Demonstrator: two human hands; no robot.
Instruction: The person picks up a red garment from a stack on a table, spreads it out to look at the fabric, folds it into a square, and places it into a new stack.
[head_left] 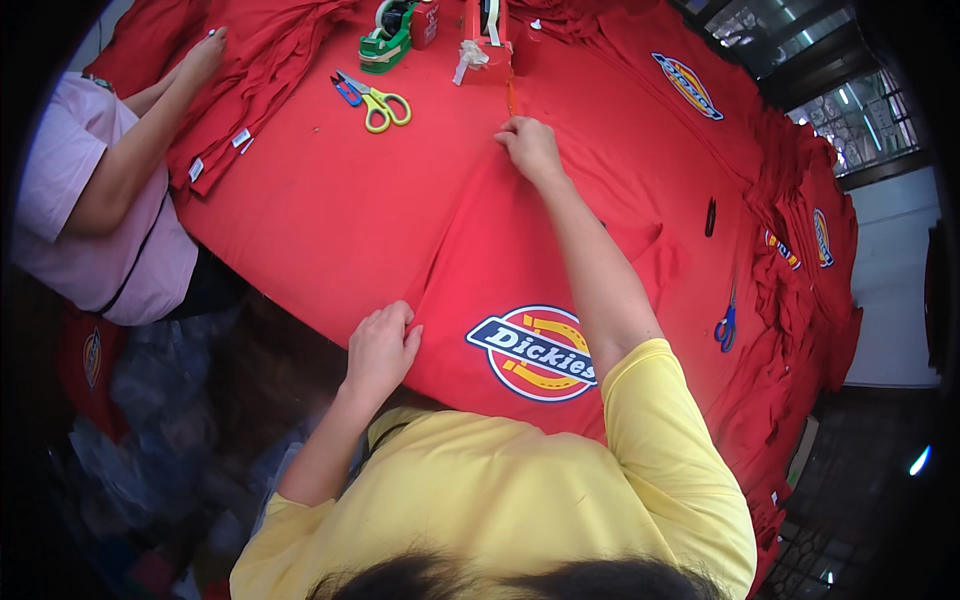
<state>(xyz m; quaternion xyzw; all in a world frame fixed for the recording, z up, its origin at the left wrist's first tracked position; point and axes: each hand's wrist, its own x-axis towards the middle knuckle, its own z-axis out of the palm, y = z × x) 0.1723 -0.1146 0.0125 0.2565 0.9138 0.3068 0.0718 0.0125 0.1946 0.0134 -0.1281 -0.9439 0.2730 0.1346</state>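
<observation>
A red T-shirt (540,250) with a large printed badge lies spread in front of me. Near its lower left edge, my left hand (380,345) has its fingers bent onto the cloth, gripping it. Farther off, my right hand (530,150) pinches the shirt's far part, and a taut fold runs between both hands. A thin orange item (511,98) shows just beyond the right fingertips; whether they touch it is unclear. Part of the badge is hidden by my right arm.
Yellow-handled scissors (385,108) and blue thread snips (347,90) lie left of centre. Beyond stand a green tape dispenser (385,40) and a red one (487,60). Blue-handled scissors (727,325), black snips (710,217) and piled red shirts (800,215) are right. A co-worker (120,200) handles red garments.
</observation>
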